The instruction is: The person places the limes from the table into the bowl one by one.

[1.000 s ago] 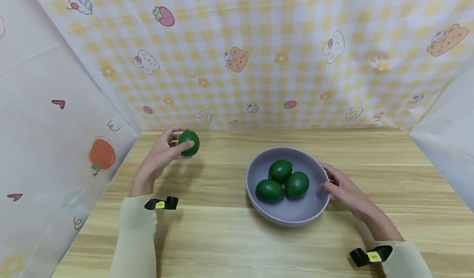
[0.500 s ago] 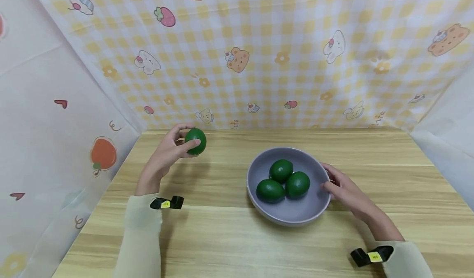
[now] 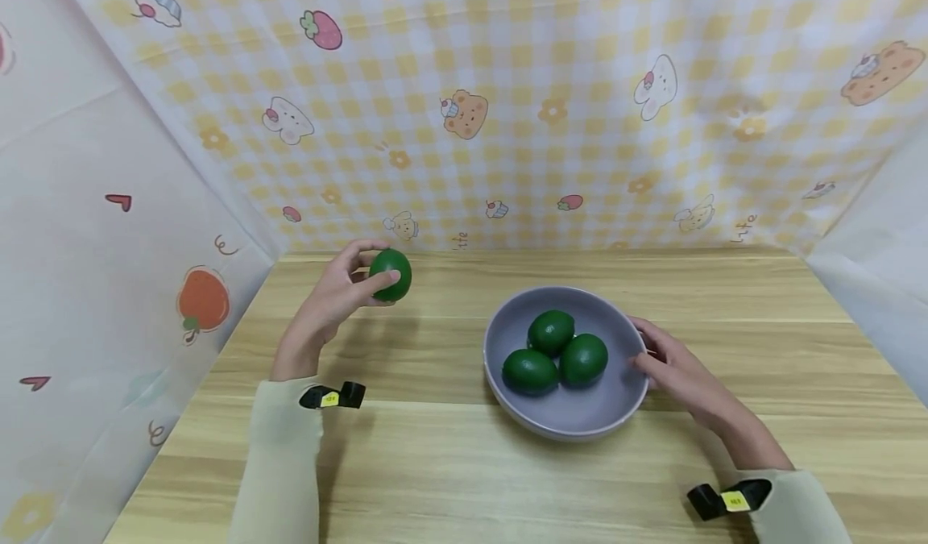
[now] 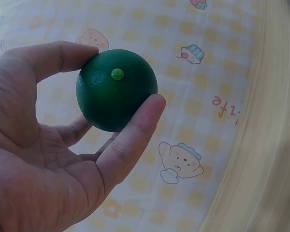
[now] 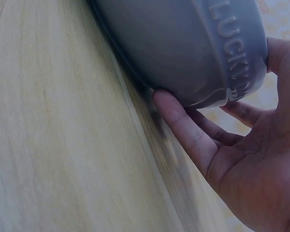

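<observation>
Three limes (image 3: 554,350) lie in the grey bowl (image 3: 616,403) on the table (image 3: 435,463); the right hand (image 3: 677,375) cups the bowl's right rim. Well left, the left hand (image 3: 329,302) pinches a fourth lime (image 3: 391,274) between thumb and fingertips, raised above the table.

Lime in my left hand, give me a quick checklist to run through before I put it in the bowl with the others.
1. Grip on the lime: ok, the left hand pinches it between thumb and fingertips.
2. Lime clear of the table: ok, it is held above the wood.
3. Bowl steadied: ok, the right hand holds its rim, fingers tucked under the wall.
4. Room in the bowl: ok, three limes sit clustered at the back, and the near part is bare.
5. Path from lime to bowl: ok, nothing lies on the wood between them.
6. Will the three limes stay put on landing: cannot tell.
</observation>
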The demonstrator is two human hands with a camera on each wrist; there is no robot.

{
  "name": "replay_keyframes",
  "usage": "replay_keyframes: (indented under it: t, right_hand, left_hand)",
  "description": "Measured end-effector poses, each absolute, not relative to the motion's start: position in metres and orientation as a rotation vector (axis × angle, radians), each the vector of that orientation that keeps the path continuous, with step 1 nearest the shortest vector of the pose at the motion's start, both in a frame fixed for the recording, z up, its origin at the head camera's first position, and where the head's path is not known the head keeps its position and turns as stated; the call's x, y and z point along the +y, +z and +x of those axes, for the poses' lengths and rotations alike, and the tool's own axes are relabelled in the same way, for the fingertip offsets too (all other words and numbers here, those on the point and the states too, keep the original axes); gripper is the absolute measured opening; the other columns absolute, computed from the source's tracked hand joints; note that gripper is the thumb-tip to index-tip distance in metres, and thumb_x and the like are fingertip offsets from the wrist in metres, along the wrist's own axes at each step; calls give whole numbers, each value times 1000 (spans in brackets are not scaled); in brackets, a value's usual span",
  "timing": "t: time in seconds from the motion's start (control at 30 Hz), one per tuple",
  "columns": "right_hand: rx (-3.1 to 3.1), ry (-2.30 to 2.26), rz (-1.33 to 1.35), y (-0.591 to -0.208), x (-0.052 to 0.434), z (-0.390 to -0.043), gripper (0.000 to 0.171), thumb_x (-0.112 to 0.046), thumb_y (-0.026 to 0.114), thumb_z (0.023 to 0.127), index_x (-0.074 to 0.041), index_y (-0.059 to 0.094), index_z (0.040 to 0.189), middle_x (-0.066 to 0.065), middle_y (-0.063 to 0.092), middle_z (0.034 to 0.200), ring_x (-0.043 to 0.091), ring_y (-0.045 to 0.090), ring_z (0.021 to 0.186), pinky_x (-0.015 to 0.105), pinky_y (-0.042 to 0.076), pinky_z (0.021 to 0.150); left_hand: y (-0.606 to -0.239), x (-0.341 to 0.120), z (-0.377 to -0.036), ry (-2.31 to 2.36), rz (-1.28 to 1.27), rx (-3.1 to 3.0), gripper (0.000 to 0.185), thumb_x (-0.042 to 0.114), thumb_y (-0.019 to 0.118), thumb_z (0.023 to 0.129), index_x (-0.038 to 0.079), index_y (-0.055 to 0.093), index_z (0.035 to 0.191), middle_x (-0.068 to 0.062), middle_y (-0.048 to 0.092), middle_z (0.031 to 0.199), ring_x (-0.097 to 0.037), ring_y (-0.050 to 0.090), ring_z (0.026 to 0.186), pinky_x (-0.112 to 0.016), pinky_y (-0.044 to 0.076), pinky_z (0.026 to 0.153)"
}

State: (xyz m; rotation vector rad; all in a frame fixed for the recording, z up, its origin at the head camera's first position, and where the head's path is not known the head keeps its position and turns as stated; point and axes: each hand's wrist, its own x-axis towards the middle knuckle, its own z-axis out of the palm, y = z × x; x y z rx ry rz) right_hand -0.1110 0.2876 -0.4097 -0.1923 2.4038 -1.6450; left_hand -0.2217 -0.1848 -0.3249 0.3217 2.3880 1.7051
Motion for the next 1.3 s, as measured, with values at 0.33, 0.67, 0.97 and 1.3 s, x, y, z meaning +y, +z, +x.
replay_keyframes:
  t: [0.33, 0.67, 0.97, 1.3]
  right_hand:
    - [2392, -1662, -206, -410, 288, -111, 63, -8, 49, 104, -5, 32, 164, 33, 47, 151, 29, 61, 119, 36, 63, 83]
    - [2394, -1660, -190, -412, 289, -112, 64, -8, 49, 104, -5, 31, 165, 33, 47, 152, 29, 61, 119, 35, 63, 83]
    - [2387, -1666, -185, -411, 289, -112, 64, -8, 49, 104, -5, 31, 165, 33, 47, 152, 30, 61, 120, 36, 63, 83]
    - [2373, -1678, -199, -410, 287, -111, 63, -9, 49, 104, -5, 30, 165, 33, 45, 153, 34, 60, 121, 36, 64, 82]
  left_hand:
    - [-325, -175, -222, 1719, 358, 2369, 57, 19, 70, 101, 9, 44, 152, -21, 52, 134, -23, 66, 105, -34, 66, 83]
    - [-320, -163, -222, 1724, 382, 2358, 57, 17, 70, 101, 9, 44, 152, -21, 52, 137, -24, 67, 107, -35, 66, 84]
    - [-321, -150, -222, 1724, 429, 2324, 55, 15, 69, 100, 10, 47, 150, -21, 53, 136, -25, 65, 105, -33, 65, 83]
    - [-322, -142, -221, 1695, 408, 2346, 57, 16, 71, 99, 11, 46, 150, -21, 52, 138, -26, 62, 103, -32, 64, 81]
